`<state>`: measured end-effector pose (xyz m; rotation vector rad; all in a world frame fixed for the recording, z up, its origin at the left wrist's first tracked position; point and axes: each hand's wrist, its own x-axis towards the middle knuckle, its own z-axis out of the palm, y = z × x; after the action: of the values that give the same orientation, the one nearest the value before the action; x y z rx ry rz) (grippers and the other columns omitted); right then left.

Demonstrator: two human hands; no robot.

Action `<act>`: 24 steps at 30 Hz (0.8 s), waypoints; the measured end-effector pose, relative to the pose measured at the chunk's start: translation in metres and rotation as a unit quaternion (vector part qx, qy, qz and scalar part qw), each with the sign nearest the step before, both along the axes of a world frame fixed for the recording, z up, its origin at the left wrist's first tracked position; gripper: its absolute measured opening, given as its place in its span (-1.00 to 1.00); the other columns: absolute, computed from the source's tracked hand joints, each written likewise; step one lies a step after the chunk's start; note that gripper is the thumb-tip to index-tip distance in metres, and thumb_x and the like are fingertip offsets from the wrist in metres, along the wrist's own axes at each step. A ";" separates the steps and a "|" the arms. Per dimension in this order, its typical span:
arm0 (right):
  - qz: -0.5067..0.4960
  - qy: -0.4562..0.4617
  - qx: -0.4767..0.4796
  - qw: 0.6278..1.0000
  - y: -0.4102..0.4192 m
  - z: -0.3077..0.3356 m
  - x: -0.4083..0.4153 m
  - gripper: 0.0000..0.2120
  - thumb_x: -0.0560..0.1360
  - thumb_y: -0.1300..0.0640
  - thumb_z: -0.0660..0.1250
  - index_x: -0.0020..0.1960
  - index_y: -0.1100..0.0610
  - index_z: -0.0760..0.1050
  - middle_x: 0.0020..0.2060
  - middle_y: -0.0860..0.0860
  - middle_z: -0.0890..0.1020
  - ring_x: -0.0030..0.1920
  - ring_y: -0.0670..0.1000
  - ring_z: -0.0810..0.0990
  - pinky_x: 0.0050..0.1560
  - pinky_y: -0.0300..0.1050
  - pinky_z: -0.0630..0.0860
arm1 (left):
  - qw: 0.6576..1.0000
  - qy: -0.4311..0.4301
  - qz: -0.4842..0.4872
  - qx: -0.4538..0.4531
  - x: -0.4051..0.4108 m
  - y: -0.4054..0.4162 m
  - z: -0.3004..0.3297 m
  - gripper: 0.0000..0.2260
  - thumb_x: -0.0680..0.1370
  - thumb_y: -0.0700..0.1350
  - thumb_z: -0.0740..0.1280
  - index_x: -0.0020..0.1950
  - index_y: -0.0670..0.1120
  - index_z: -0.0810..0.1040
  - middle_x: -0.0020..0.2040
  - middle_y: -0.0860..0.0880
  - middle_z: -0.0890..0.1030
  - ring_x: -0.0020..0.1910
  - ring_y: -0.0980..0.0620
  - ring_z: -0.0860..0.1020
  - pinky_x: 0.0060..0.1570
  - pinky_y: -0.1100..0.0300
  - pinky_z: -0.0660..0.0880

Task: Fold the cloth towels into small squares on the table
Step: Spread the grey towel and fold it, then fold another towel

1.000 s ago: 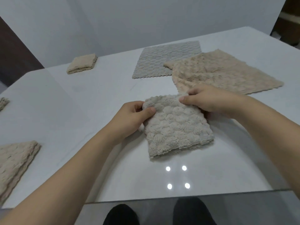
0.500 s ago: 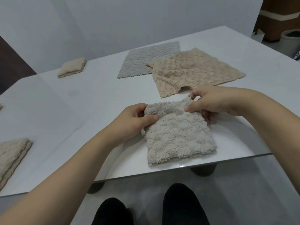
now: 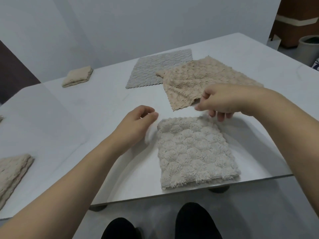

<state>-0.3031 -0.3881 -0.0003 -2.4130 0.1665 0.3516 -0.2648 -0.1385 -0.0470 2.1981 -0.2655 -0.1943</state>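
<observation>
Head view, left to right: left hand (image 3: 138, 123) loose, fingers curled, holding nothing. Folded fluffy towel (image 3: 195, 150) flat near bench (image 3: 72, 107) front edge. Right hand (image 3: 222, 100) just above, fingers empty. Soft, light, floppy; best pinched at far corners.

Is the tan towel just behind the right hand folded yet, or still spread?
Still spread. The tan towel lies open in one layer, slightly rumpled, overlapping the flat grey towel, unlike the folded towel near the table edge.
</observation>
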 end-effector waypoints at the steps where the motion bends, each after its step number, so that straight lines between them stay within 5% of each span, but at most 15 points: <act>1: 0.002 -0.037 0.001 0.999 0.006 0.001 0.006 -0.81 0.52 0.03 0.33 -0.02 0.16 0.47 -0.20 0.11 0.65 -0.34 0.05 0.60 -0.36 -0.12 0.47 | 1.000 -0.015 0.012 0.013 0.007 0.003 0.001 -0.77 0.59 0.08 0.29 0.22 0.08 0.55 0.05 0.15 0.58 -0.03 0.16 0.56 -0.03 0.20 0.46; 4: 0.022 -0.128 -0.022 0.991 0.028 0.002 0.029 -0.85 0.50 0.12 0.27 0.00 0.18 0.51 -0.13 0.10 0.63 -0.24 0.03 0.56 -0.23 -0.11 0.47 | 0.996 -0.067 0.010 0.057 0.028 0.015 0.002 -0.74 0.61 0.01 0.26 0.30 0.04 0.49 0.09 0.14 0.52 -0.13 0.22 0.52 -0.15 0.23 0.43; 10: 0.089 -0.174 -0.106 0.975 0.071 -0.009 0.098 -0.87 0.49 0.17 0.21 0.01 0.05 0.48 0.00 -0.06 0.54 -0.01 0.01 0.50 -0.12 -0.11 0.42 | 0.966 -0.153 -0.023 0.205 0.090 0.043 0.002 -0.67 0.60 -0.11 0.22 0.38 -0.01 0.44 0.30 0.05 0.46 0.29 0.05 0.42 0.23 0.12 0.40; 14: 0.096 -0.184 -0.193 0.959 0.088 -0.027 0.151 -0.68 0.50 0.13 0.21 0.24 0.04 0.45 0.20 0.01 0.48 0.20 0.09 0.45 0.15 -0.04 0.40 | 0.953 -0.174 -0.031 0.247 0.144 0.046 0.001 -0.64 0.59 -0.17 0.18 0.39 -0.02 0.43 0.35 -0.01 0.45 0.31 -0.02 0.42 0.27 0.07 0.38; 17: 0.085 -0.219 -0.264 0.935 0.095 -0.038 0.185 -0.68 0.48 0.10 0.20 0.23 0.06 0.45 0.19 0.07 0.48 0.20 0.15 0.42 0.16 0.00 0.32 | 0.938 -0.202 -0.045 0.279 0.184 0.040 -0.004 -0.63 0.59 -0.14 0.19 0.40 -0.02 0.43 0.38 -0.04 0.45 0.32 -0.07 0.42 0.27 0.01 0.40; 21: 0.126 -0.258 -0.375 0.882 0.103 -0.041 0.216 -0.71 0.52 0.10 0.14 0.20 0.12 0.45 0.16 0.11 0.49 0.19 0.17 0.41 0.14 0.01 0.30 | 0.891 -0.277 -0.083 0.351 0.226 0.030 -0.012 -0.71 0.58 -0.14 0.17 0.25 -0.05 0.54 0.21 -0.08 0.56 0.16 -0.17 0.48 0.11 -0.04 0.46; 24: 0.118 -0.221 -0.365 0.897 0.106 -0.039 0.231 -0.70 0.56 0.06 0.10 0.20 0.14 0.44 0.16 0.11 0.48 0.18 0.17 0.47 0.06 0.00 0.35 | 0.841 -0.352 -0.100 0.398 0.241 0.022 -0.009 -0.79 0.55 -0.18 0.16 0.08 -0.11 0.55 0.04 -0.10 0.59 -0.03 -0.18 0.49 -0.09 0.00 0.41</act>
<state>-0.0719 -0.2822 -0.0392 -3.1924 -0.2501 -0.2144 -0.0233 -0.1162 -0.0562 2.9998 -0.9680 0.5072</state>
